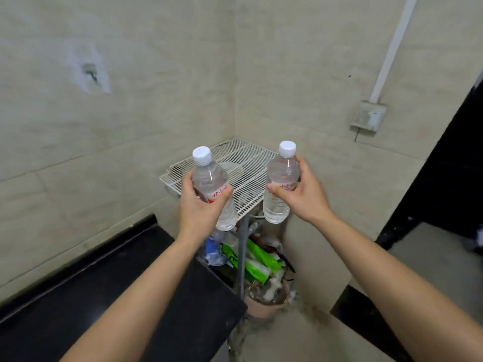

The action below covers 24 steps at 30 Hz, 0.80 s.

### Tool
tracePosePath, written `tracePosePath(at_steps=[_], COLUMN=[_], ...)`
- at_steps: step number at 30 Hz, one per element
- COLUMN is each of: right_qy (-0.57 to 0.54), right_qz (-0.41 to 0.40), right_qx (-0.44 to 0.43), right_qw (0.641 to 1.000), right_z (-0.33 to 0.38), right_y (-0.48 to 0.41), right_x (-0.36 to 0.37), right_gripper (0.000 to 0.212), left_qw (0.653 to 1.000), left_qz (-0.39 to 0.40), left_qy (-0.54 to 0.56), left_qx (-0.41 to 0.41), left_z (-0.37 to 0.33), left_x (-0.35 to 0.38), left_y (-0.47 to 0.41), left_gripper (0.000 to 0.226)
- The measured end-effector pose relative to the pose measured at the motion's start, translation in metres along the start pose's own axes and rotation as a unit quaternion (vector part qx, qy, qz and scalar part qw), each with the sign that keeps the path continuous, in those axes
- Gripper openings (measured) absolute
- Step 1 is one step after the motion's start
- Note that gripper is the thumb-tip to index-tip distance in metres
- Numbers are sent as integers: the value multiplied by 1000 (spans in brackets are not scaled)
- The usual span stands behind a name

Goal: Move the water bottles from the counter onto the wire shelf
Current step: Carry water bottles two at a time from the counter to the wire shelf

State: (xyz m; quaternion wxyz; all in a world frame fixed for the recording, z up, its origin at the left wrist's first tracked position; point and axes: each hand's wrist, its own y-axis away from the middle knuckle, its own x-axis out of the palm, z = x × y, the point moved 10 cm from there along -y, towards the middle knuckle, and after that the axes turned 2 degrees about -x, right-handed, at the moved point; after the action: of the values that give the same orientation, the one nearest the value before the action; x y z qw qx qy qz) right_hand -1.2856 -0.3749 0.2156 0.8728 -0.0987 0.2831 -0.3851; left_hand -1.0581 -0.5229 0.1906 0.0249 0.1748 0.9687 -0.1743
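Left hand (201,205): I have it wrapped around the left bottle (213,186), held tilted above the wire shelf (243,163) front edge.
Right hand (304,194): clasps the right bottle (281,184), upright, near the front corner.
Risk: a base set on the shelf rim or between wires could tip toward the clutter (258,259) below.

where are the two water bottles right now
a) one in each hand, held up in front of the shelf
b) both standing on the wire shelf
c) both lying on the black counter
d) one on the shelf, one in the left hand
a: the left hand grips one water bottle and the right hand grips the other water bottle, both upright and in the air before the white wire shelf.
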Motion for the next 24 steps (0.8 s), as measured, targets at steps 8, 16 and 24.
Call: tracePosePath(at_steps=[8,16,24], right_qy=[-14,-55,-115], right_qz=[-3,118,217], right_qx=[-2,-24,-34], right_qw=[1000,991,969], right_z=[-72,-137,-172], right_y=[-129,-286,-418], right_x=[22,104,177], right_gripper=[89,93,88], left_qw=[999,990,966], left_qz=[-10,-110,-210], left_qy=[-36,-90,-122], left_qx=[9,-25,-86], left_z=[38,90,133], left_x=[56,91,104], left_y=[-108,-214,-304], left_gripper=[77,63,68])
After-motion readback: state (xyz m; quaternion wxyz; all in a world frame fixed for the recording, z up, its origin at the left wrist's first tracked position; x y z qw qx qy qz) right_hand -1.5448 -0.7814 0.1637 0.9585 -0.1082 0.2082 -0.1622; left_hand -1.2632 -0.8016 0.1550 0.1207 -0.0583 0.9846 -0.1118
